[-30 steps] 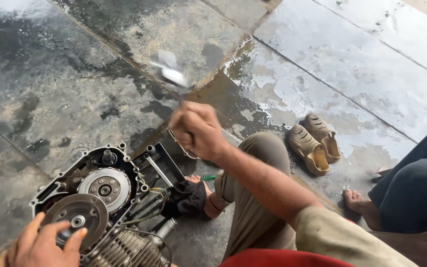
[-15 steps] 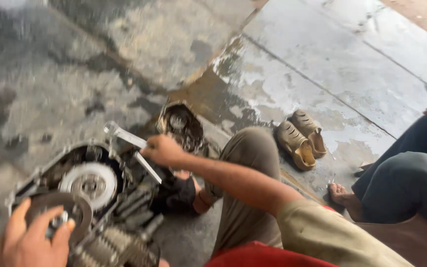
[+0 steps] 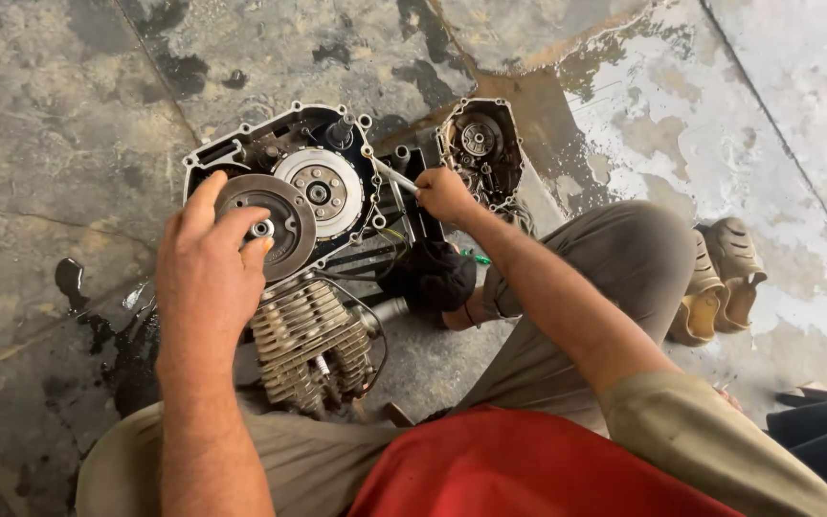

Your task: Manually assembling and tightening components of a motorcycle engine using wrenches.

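**Tool comes down to the engine's edge**

Stained stone floor (image 3: 69, 124) all around, wet and pale to the far right, and in the middle of it the engine (image 3: 308, 249) lies on its side, open face up, finned cylinder (image 3: 303, 345) pointing near. Just beyond it, far and to the right, the loose side cover (image 3: 480, 144) rests on the floor, inside up. A pair of tan sandals (image 3: 720, 282) sits well off to the right.

Now the change: a second ago the right hand (image 3: 444, 194) was up high over the floor, away from the engine. It has dropped in and is closed round a slim metal tool (image 3: 392, 175), its tip set against the right rim of the casing, beside the pale clutch disc (image 3: 320, 191). So the work has moved back onto the engine itself.

The left hand (image 3: 208, 273) has stayed put, fingers curled over the dark round flywheel (image 3: 270, 220) on the left, gripping its rim and steadying it.
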